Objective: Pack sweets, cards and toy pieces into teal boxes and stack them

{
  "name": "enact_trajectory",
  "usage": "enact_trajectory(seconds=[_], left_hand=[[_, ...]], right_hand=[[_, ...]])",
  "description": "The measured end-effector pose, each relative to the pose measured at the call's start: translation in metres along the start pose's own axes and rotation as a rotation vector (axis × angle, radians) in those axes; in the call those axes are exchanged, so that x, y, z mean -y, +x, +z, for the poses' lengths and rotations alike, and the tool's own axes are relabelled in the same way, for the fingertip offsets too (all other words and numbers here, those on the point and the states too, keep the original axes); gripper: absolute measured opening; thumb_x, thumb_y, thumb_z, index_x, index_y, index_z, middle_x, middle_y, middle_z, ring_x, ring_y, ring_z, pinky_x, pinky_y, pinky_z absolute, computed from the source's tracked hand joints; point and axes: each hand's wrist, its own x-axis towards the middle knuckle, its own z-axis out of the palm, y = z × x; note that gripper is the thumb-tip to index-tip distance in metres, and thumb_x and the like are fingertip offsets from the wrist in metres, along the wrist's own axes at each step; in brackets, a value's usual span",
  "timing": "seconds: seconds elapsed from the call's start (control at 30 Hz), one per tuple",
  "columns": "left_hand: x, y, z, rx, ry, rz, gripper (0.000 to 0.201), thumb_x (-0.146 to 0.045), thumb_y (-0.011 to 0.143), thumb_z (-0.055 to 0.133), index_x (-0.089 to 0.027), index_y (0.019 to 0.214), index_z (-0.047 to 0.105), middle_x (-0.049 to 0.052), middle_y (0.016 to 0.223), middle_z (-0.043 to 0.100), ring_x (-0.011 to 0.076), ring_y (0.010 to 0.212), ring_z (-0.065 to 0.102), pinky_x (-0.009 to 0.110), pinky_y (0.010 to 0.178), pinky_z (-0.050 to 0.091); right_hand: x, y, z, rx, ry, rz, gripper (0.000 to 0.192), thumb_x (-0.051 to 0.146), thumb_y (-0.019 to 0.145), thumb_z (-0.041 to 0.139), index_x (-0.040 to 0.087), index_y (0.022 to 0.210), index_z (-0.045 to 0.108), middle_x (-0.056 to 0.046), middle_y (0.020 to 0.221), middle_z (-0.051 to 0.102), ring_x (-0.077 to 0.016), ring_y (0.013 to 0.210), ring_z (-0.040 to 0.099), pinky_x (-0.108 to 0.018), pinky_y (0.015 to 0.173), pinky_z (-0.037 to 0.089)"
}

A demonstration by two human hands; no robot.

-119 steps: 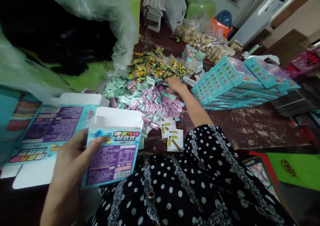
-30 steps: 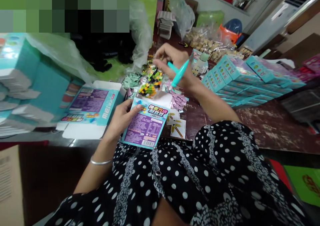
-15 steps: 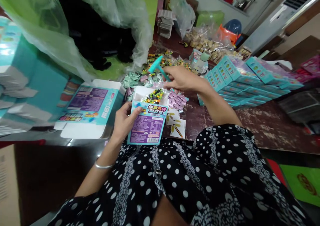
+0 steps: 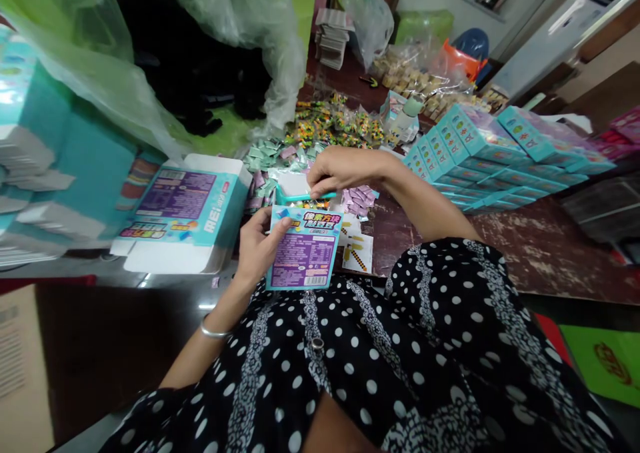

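My left hand grips the left side of a teal and purple printed carton, thumb across its front panel. The carton is tilted toward me with its upper end open. My right hand is closed around a small teal plastic toy hammer at the carton's mouth, its head against the pale inner flap. Bits of green, orange and yellow pieces show just under the hammer; my fingers hide part of its handle. Printed picture cards lie right of the carton.
Piles of green sachets, purple sachets and bagged colourful pieces cover the table behind the carton. Another open carton lies left. Stacked teal boxes stand right, near a bottle.
My right hand has brought the hammer down and left, from above the carton into its mouth, turning it. The carton, still in my left hand, has shifted slightly right.
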Motion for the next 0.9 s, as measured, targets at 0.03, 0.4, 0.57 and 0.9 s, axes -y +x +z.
enact_trajectory(seconds=[0.03,0.4,0.57,0.9], left_hand=[[0.001,0.000,0.000,0.001,-0.007,-0.005,0.051,-0.067,0.088,0.083,-0.018,0.102,0.077,0.010,0.098,0.082,0.0259,0.088,0.074,0.036,0.080,0.061],[0.010,-0.006,-0.006,-0.011,-0.044,-0.050,0.055,-0.071,0.089,0.084,-0.018,0.107,0.078,0.010,0.105,0.083,0.0257,0.093,0.075,0.037,0.086,0.062],[0.009,-0.012,0.004,0.018,-0.060,-0.073,0.059,-0.071,0.088,0.086,-0.017,0.109,0.078,0.012,0.106,0.084,0.0287,0.097,0.077,0.039,0.087,0.063],[0.012,-0.009,-0.006,-0.017,-0.025,-0.079,0.053,-0.066,0.087,0.085,-0.019,0.106,0.073,0.010,0.101,0.082,0.0255,0.092,0.075,0.036,0.083,0.063]], right_hand=[[0.001,0.002,0.000,0.036,-0.001,-0.001,0.026,0.031,0.106,0.074,0.019,0.083,0.076,0.001,0.073,0.065,-0.0149,0.076,0.050,-0.033,0.080,0.034],[0.002,-0.013,0.022,-0.239,-0.143,0.057,0.010,0.030,0.101,0.084,0.020,0.103,0.080,-0.007,0.109,0.072,-0.0200,0.096,0.058,-0.032,0.086,0.039],[0.010,0.002,0.028,-0.006,-0.112,0.075,0.027,0.021,0.102,0.075,0.020,0.075,0.072,0.002,0.065,0.055,-0.0146,0.070,0.046,-0.033,0.077,0.032],[-0.006,-0.007,0.030,-0.143,0.288,0.028,0.022,0.022,0.111,0.060,0.017,0.108,0.082,0.000,0.083,0.073,-0.0126,0.077,0.059,-0.027,0.083,0.045]])
